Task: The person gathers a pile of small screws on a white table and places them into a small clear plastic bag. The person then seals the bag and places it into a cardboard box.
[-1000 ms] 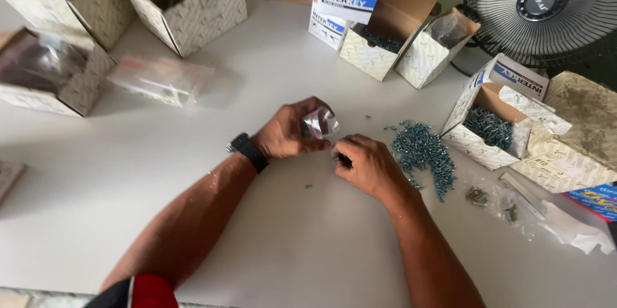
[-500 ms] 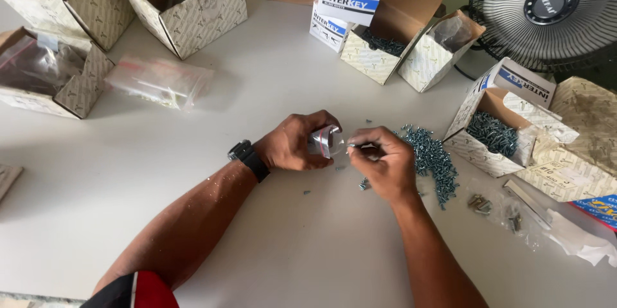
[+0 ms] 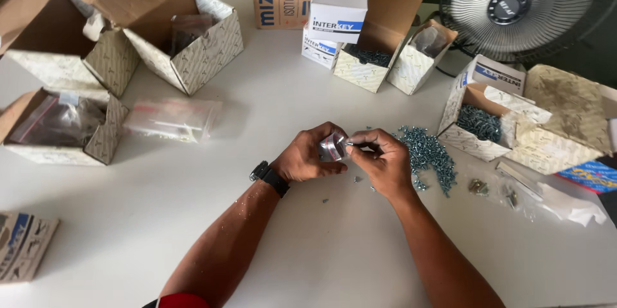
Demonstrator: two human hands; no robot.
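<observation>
My left hand [image 3: 308, 155], with a black watch on the wrist, is closed around a small clear plastic bag [image 3: 332, 147] above the white table [image 3: 160, 218]. My right hand [image 3: 384, 160] is pressed against the bag's right side, its fingertips pinching something small at the bag's mouth; what it pinches is too small to tell. A loose pile of small silver screws [image 3: 427, 157] lies just right of my right hand. A few stray screws [image 3: 357, 181] sit on the table under my hands.
Open patterned cardboard boxes stand at the back and left [image 3: 186, 38] [image 3: 61, 125], one at the right holds screws [image 3: 479, 121]. A clear bag [image 3: 170, 119] lies flat at the left. A fan [image 3: 520, 6] stands at the back right. Small parts and wrappers [image 3: 508, 192] lie right.
My right hand has lifted from the table beside the screw pile and come up to the bag in my left hand. Both hands sit slightly higher in view.
</observation>
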